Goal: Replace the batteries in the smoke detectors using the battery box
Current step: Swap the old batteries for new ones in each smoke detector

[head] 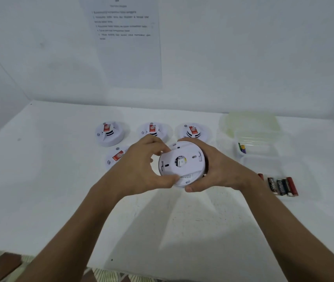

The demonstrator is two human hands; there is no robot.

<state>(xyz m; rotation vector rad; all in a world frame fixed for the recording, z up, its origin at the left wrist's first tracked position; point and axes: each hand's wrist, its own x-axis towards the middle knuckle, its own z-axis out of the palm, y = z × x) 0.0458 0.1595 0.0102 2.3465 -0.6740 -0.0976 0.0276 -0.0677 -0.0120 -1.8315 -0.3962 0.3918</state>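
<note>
I hold a white round smoke detector [182,163] above the table, its back plate turned toward me. My left hand [143,169] grips its left rim and my right hand [217,169] cups its right side, thumb under the lower edge. Several other white detectors with red stickers lie behind: one at the back left [110,134], one [154,129] and another [192,131] in the back row, one [116,157] partly hidden by my left hand. A clear battery box [263,145] stands to the right with a few batteries [242,148] at its left end. Several loose batteries [282,186] lie near my right wrist.
A translucent lid [249,123] leans behind the box, and a second clear container [271,165] sits in front of it. The white table [60,190] meets a white wall with a printed instruction sheet [125,41]. The table's near edge runs along the bottom.
</note>
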